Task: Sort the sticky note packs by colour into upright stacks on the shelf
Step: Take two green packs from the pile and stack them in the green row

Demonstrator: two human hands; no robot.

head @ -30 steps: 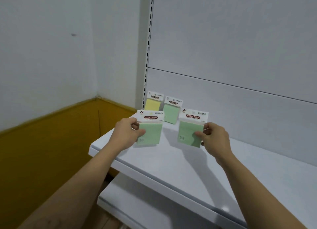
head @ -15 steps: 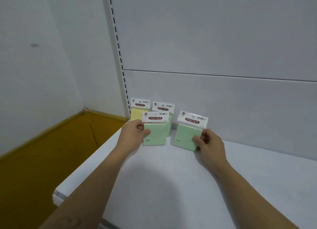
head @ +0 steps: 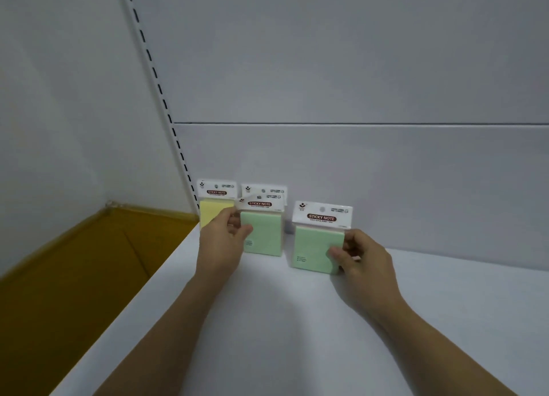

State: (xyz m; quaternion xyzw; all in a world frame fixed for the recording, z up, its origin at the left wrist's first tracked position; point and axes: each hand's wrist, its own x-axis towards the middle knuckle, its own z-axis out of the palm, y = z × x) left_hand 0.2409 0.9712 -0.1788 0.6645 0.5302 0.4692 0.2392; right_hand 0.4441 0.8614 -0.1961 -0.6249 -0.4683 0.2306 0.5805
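Two are stood upright left of centre: yellow pack, rear green pack. Two are judged unplaced: front green pack pinched in left grip, right green pack in right grip.

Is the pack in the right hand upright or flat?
Upright: the pack in the right hand has its header on top, base on shelf.

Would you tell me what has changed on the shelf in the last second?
The left hand carried the left green pack back in front of the rear green pack. The right hand brought the right green pack deeper onto the shelf. Both hands still grip their packs; the yellow pack stayed put.
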